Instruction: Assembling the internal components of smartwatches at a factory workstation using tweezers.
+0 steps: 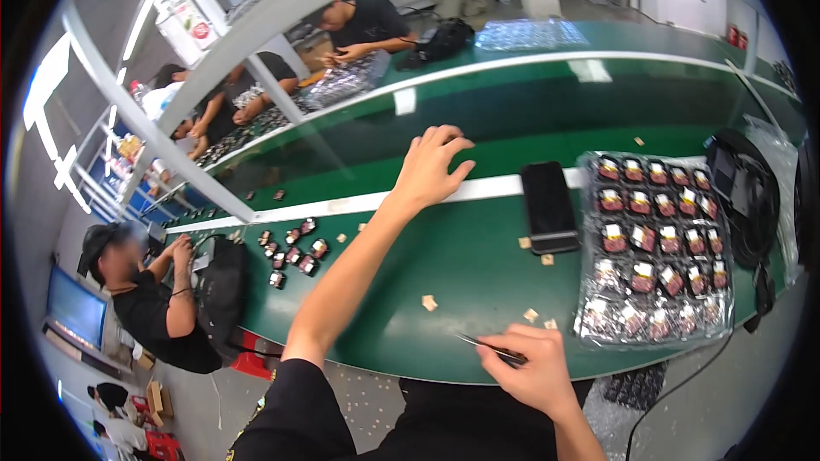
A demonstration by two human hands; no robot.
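Note:
My left hand reaches forward over the white rail, which runs along the back of the green table. Its fingers are apart and slightly bent, and I see nothing in them. Close to the front edge, my right hand grips slim, dark-handled tweezers, their thin metal tip pointing left just above the tabletop. Small tan paper scraps lie scattered around. A cluster of small dark parts with pale labels sits left of my left forearm.
A black phone lies right of my left hand. Beyond it, a clear plastic tray holds rows of similar small parts. Black cables are bundled at far right. A black bag and a seated person are at left; others work across the divider.

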